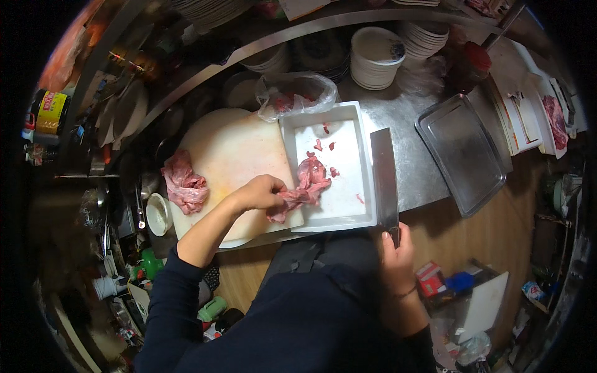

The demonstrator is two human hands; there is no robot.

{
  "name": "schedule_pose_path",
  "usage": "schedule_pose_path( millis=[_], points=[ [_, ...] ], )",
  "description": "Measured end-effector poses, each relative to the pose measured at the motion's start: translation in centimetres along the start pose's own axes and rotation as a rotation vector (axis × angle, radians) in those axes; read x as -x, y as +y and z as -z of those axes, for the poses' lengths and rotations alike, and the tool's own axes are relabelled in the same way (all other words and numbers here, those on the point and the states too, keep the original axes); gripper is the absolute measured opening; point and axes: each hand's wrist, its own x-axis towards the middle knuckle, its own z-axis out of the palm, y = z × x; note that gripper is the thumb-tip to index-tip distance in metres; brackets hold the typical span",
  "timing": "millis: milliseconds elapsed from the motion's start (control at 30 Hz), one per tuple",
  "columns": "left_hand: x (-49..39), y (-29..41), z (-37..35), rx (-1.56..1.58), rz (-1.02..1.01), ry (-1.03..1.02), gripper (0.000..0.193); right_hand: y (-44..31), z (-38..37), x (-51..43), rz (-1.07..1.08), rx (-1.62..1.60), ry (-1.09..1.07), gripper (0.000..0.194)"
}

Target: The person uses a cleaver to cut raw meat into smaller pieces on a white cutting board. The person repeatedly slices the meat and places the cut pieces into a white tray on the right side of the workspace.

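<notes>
My left hand (263, 191) grips one end of a strip of raw meat (312, 179) over the right edge of the cutting board (233, 149). The rest of the strip stretches into a white plastic tray (366, 163) whose left side meets the board. Several small meat scraps (318, 145) are scattered on the tray's floor. In my right hand (399, 254) is the handle of a cleaver (385, 175); its broad blade points away from me, just right of the tray. Another piece of raw meat (184, 182) rests at the board's left edge.
A clear plastic bag (298, 95) with meat inside sits behind the tray. Stacked white bowls (377, 58) stand farther back beneath a metal shelf edge (298, 35). A metal baking tray (461, 154) overhangs the steel counter (406, 140) at right. A white bowl (159, 214) is left of the board.
</notes>
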Motion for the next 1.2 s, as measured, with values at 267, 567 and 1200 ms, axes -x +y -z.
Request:
schedule_pose_path(
  millis=[267,567,1200],
  points=[
    [2.9,8.7,6.4,0.175,-0.176,0.039,0.024,0.3,-1.8,-0.5,-0.042,-0.053,0.01,0.026],
    [15.3,14.9,14.5,-0.65,-0.684,0.401,0.018,0.5,-3.9,-1.6,-0.114,-0.09,0.03,0.026],
    [0.7,-8.2,-3.8,-0.46,-0.165,1.324,0.03,-4.7,-8.1,-7.3,0.281,0.32,-0.508,0.031]
  ],
)
